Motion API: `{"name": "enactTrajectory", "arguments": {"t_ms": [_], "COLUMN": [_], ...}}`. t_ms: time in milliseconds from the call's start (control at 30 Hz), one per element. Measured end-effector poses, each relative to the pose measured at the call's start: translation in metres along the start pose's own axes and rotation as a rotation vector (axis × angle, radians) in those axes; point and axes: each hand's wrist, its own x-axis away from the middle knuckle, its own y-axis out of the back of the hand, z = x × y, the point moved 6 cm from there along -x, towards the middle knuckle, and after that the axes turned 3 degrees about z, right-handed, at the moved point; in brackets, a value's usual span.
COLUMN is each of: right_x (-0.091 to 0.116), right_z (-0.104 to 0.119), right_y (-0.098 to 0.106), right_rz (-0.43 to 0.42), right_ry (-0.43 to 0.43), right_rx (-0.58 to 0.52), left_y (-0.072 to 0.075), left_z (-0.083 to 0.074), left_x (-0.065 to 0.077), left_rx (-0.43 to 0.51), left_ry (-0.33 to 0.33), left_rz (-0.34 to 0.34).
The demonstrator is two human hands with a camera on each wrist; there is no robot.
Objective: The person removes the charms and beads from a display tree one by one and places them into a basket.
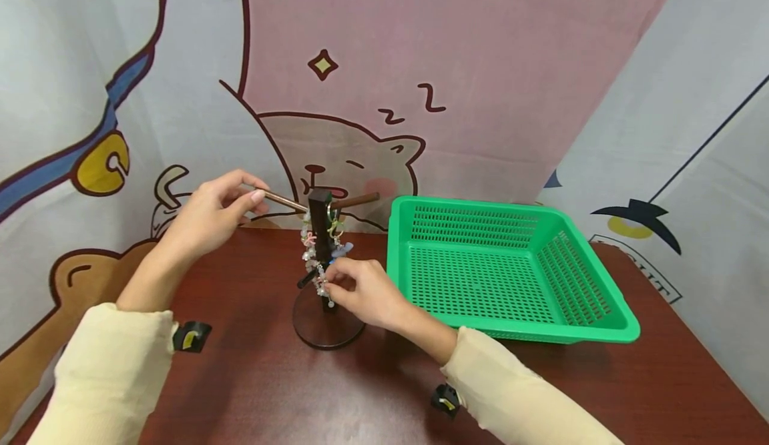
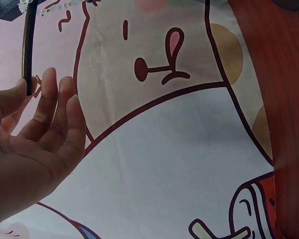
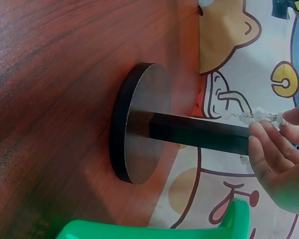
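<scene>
A dark wooden jewelry stand (image 1: 321,231) with a round base (image 1: 327,335) stands upright on the table, beaded bracelets hanging about its post. My left hand (image 1: 207,215) pinches the outer end of the stand's left peg (image 1: 284,200) between thumb and forefinger; in the left wrist view the other fingers curve loosely away from the peg (image 2: 28,50). Low on the post, my right hand (image 1: 369,291) pinches a clear beaded bracelet (image 1: 321,286). The right wrist view shows these beads (image 3: 261,115) at the fingertips, beside the post (image 3: 199,133). Fingers partly cover the bracelet.
A green plastic basket (image 1: 510,328) sits right of the stand, close to my right forearm. Another peg (image 1: 357,200) sticks out from the post toward the basket. Behind the reddish-brown table (image 1: 258,378) hangs a cartoon-printed cloth (image 1: 480,51).
</scene>
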Motion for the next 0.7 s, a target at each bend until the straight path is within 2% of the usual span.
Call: {"name": "enactTrajectory", "arguments": {"t_ms": [700], "right_x": [0.002], "right_z": [0.023], "right_y": [0.005], "right_rz": [0.059], "right_ry": [0.093], "right_rx": [-0.036], "left_y": [0.001], "left_z": [0.001], "left_x": [0.0], "left_rx": [0.008], "left_ry": [0.02], "left_rz": [0.018]}}
